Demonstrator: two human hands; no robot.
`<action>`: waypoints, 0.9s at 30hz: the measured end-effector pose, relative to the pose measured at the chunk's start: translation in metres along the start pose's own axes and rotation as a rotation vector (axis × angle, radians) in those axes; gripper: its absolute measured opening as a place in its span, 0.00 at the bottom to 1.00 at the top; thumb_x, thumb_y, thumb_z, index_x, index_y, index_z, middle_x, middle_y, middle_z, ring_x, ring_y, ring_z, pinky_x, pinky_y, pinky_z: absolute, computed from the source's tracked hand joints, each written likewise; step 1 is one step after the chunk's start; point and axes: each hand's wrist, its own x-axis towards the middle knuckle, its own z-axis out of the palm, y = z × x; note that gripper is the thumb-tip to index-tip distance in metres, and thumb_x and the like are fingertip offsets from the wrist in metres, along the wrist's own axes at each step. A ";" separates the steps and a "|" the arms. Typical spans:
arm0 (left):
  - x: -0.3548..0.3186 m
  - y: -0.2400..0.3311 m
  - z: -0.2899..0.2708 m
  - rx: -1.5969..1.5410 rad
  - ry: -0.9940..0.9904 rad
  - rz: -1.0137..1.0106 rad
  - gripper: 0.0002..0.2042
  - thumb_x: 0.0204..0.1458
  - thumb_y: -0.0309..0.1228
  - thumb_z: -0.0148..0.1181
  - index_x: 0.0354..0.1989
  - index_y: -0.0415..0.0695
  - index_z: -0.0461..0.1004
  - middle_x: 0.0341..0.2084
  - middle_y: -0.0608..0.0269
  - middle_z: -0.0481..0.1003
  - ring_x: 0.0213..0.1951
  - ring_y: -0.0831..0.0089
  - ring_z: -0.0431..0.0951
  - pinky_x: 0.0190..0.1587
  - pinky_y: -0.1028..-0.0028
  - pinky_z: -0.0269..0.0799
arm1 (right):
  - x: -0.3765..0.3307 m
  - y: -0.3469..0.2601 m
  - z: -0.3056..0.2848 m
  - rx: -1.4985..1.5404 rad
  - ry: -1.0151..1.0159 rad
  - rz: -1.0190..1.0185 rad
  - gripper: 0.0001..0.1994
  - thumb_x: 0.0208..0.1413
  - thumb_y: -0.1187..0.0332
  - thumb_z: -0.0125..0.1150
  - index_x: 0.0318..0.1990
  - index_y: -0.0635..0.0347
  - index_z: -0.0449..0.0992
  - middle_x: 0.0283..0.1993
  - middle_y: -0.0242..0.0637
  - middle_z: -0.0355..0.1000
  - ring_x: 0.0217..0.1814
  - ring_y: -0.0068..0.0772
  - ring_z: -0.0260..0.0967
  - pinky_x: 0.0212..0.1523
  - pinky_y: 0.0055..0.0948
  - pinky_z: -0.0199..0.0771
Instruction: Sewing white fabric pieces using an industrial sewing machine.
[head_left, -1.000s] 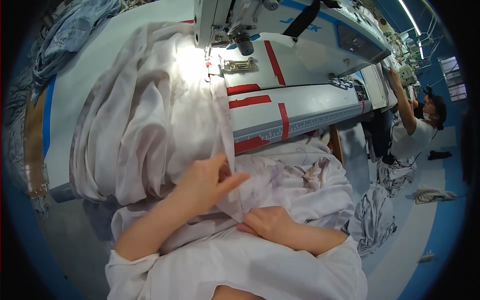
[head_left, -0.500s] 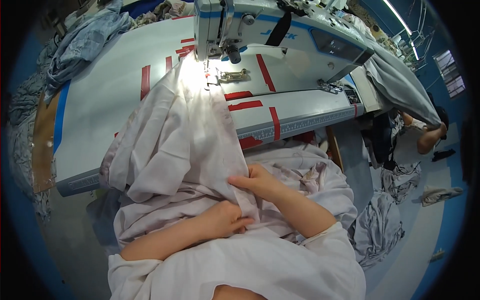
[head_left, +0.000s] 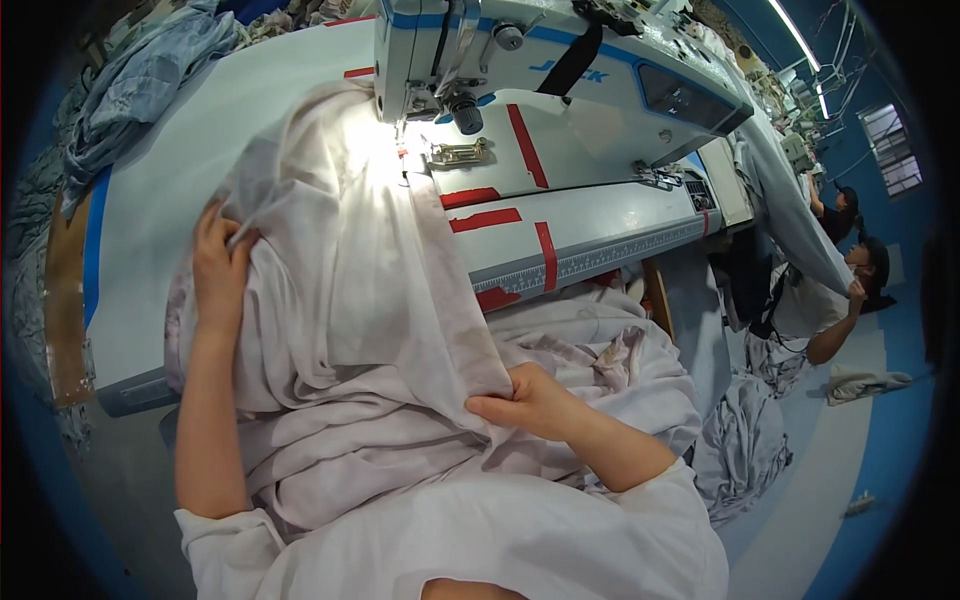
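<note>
A large pale pinkish-grey cloth (head_left: 350, 290) runs from under the needle area of a white and blue sewing machine (head_left: 590, 70) down over my lap in loose folds. My right hand (head_left: 525, 400) pinches the cloth's folded right edge between thumb and fingers, below the table's front edge. On the far left of the cloth, my left hand (head_left: 222, 245) grips a bunched fold with its fingers curled over it. The machine's lamp lights the cloth brightly beside the needle. Just right of the needle sits a small metal guide (head_left: 458, 153).
Red tape strips (head_left: 527, 145) and a ruler scale mark the white table (head_left: 190, 140). Crumpled grey-blue fabric (head_left: 150, 90) lies at the table's far left. More grey cloth (head_left: 742, 440) is heaped at right on the floor. Two other people are at the far right, one near hanging grey cloth (head_left: 790, 215).
My left hand has moved from beside the right hand up to the cloth's left side and lifted a fold there. My right hand has shifted slightly down and right along the edge.
</note>
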 end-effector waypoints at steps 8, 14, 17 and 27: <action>0.074 -0.029 0.018 -0.012 0.020 -0.088 0.10 0.50 0.29 0.59 0.29 0.34 0.68 0.37 0.48 0.70 0.39 0.53 0.71 0.43 0.65 0.65 | 0.011 -0.011 -0.012 -0.029 -0.071 0.117 0.09 0.53 0.68 0.60 0.30 0.67 0.76 0.23 0.22 0.69 0.26 0.10 0.60 0.25 0.16 0.60; 0.122 -0.073 0.032 0.119 0.155 0.155 0.11 0.52 0.32 0.58 0.29 0.36 0.69 0.31 0.52 0.69 0.35 0.56 0.71 0.42 0.65 0.65 | 0.023 -0.015 -0.012 0.014 -0.060 0.095 0.13 0.54 0.65 0.58 0.27 0.69 0.75 0.19 0.24 0.65 0.23 0.13 0.57 0.23 0.19 0.60; 0.146 -0.085 0.038 0.129 0.107 0.105 0.12 0.52 0.34 0.57 0.29 0.36 0.70 0.33 0.52 0.70 0.36 0.56 0.72 0.41 0.65 0.66 | 0.030 -0.019 -0.013 -0.023 -0.029 0.109 0.12 0.54 0.65 0.58 0.29 0.69 0.75 0.20 0.25 0.66 0.23 0.13 0.58 0.24 0.20 0.61; 0.173 -0.121 0.007 0.395 0.096 0.022 0.21 0.53 0.38 0.53 0.52 0.38 0.65 0.43 0.51 0.73 0.44 0.57 0.74 0.49 0.64 0.67 | 0.028 -0.022 -0.008 0.096 -0.165 0.090 0.14 0.54 0.64 0.59 0.43 0.66 0.74 0.30 0.30 0.73 0.31 0.16 0.65 0.31 0.20 0.66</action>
